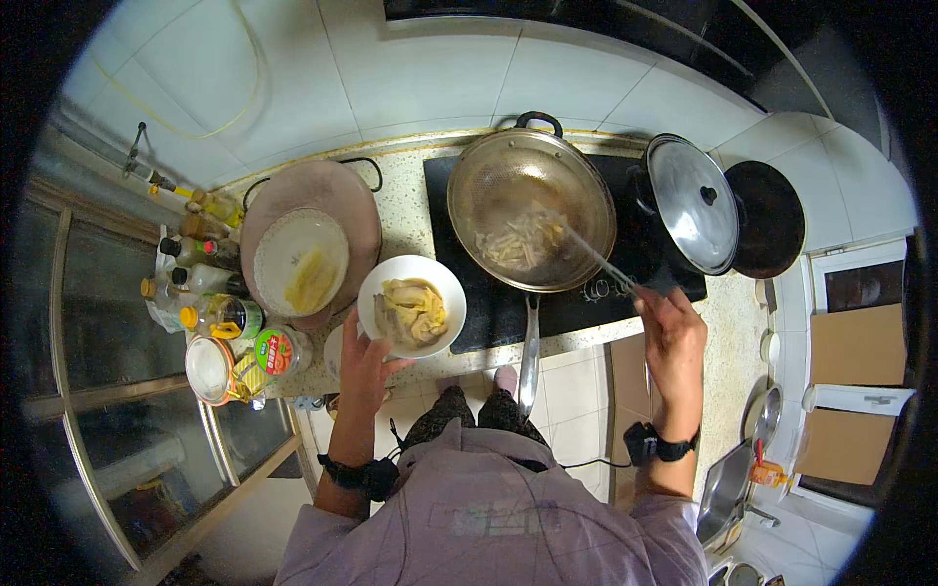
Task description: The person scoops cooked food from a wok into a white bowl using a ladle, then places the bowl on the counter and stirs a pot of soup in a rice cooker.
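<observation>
With my left hand (367,357) I grip the rim of a white bowl (456,308) that holds cooked yellowish pieces, perhaps chicken. The bowl is at the left edge of the black cooktop. My right hand (670,333) is closed around the handle of a metal spatula (595,254), whose far end is among pale strips of food (513,243) in a steel wok (469,183). The wok is on the cooktop, its long metal handle pointing towards me. Left of the held bowl, a patterned white bowl (272,238) with yellowish residue rests on a brownish oval surface.
A lidded pot (689,205) stands right of the wok, beside a dark round pan (766,220). Bottles (209,253) and jars (282,351) crowd the counter's left end. A sink (722,491) is at the lower right. The tiled wall (432,73) rises behind the cooktop.
</observation>
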The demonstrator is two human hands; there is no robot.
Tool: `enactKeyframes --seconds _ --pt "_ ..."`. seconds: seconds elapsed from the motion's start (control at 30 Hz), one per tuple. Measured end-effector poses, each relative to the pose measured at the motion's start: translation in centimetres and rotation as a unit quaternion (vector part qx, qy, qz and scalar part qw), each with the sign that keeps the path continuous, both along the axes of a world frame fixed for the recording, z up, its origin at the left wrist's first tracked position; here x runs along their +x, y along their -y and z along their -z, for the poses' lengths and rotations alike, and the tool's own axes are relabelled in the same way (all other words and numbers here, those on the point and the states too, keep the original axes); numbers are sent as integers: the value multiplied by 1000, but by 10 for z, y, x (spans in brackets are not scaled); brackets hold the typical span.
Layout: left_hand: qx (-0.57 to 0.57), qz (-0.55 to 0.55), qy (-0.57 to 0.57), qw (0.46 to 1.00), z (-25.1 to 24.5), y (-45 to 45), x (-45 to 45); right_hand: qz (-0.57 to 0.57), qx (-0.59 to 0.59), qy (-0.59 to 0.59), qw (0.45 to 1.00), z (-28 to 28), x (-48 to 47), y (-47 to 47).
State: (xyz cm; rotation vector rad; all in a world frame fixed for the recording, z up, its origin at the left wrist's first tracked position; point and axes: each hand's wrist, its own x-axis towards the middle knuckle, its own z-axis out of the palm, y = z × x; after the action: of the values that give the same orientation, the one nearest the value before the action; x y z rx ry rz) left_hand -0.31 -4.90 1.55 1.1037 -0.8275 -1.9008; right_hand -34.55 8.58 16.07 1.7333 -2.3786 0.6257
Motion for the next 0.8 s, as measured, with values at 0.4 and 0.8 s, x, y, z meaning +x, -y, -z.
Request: enactKeyframes --seconds 0.4,0.8 --pt "23 -5 -4 1000 1 1 2 -8 46 17 999 23 5 -10" --pt "9 21 -25 999 -5 1 -5 64 0 11 998 25 -12 -16"
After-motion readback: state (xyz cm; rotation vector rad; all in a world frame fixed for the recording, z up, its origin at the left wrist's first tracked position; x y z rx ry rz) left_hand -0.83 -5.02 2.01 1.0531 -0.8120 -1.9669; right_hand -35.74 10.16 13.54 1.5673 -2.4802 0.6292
